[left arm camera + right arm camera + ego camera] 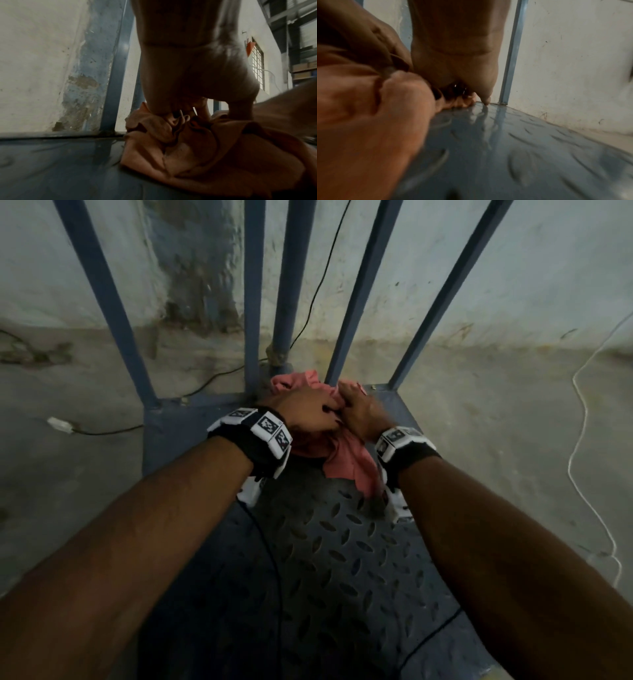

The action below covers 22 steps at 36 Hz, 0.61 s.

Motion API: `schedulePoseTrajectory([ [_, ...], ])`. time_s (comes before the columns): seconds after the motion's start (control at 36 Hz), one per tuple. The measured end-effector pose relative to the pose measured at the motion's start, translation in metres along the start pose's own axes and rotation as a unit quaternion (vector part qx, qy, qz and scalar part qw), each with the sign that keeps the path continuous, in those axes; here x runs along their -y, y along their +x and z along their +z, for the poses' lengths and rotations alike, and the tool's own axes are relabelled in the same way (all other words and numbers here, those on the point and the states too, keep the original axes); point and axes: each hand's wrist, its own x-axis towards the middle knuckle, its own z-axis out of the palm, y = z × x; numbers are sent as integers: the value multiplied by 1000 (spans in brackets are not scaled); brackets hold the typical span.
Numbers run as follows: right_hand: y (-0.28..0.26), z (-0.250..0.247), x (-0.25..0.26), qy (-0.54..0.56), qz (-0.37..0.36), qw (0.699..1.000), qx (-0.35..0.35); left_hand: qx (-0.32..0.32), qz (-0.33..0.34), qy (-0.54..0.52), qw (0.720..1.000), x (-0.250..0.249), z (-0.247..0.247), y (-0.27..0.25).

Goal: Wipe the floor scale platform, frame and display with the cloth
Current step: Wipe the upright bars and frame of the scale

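No words, brand names, numbers or signs can be read in any of the three views. The only printed marks are black-and-white square code patterns on the white blocks of the black left wristband (260, 433) and the black right wristband (400, 441), and they carry no letters or digits.

Room toward the wall is cut off by the blue frame bars (361, 299) rising at the platform's (335, 559) far edge; only narrow gaps are left between them. Nearer tread plate is left open, though a black cable (274, 570) seems draped across it.
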Motion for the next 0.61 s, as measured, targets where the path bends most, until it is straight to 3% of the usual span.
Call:
schedulePoseTrajectory([
  [0.14,-2,-9,4,-20,17,1000,-16,0,3,-56,998,6,-1,1],
  [0.28,13,-16,17,-69,54,995,52,-6,-3,-37,999,6,0,3],
  [0.36,8,-22,22,-14,21,999,35,-3,-9,-51,999,6,-1,0],
  [0.44,7,-28,13,39,38,998,36,13,-16,-64,998,11,-1,2],
  [0.53,11,-27,14,-18,73,996,42,13,-10,-71,997,11,-3,3],
  [0.61,12,-17,20,-31,47,998,41,-6,-1,-67,998,9,-4,3],
])
